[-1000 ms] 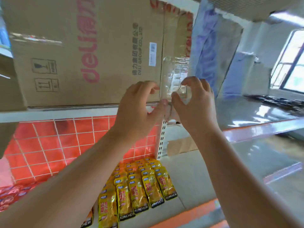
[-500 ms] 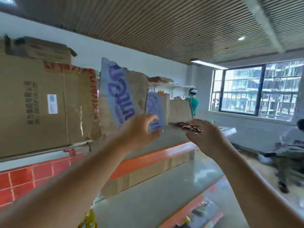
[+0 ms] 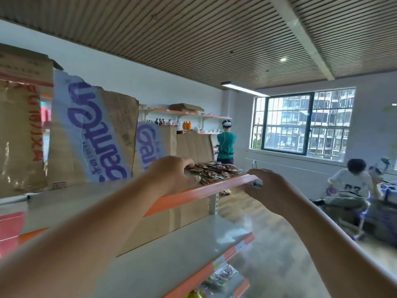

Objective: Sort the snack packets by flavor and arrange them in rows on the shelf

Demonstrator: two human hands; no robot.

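Now the gaze has lifted and both hands reach the top shelf, where brown snack packets lie heaped at 3 o'clock of the left hand. Its grip touches them, though I cannot tell if it clasps any. The right hand hovers released, so gathering likely begins.

Bare forearms, bare hands

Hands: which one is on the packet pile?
The left hand, fingers curled on the brown packets atop the orange-edged shelf. The right hand hovers at that shelf's end, off the pile.
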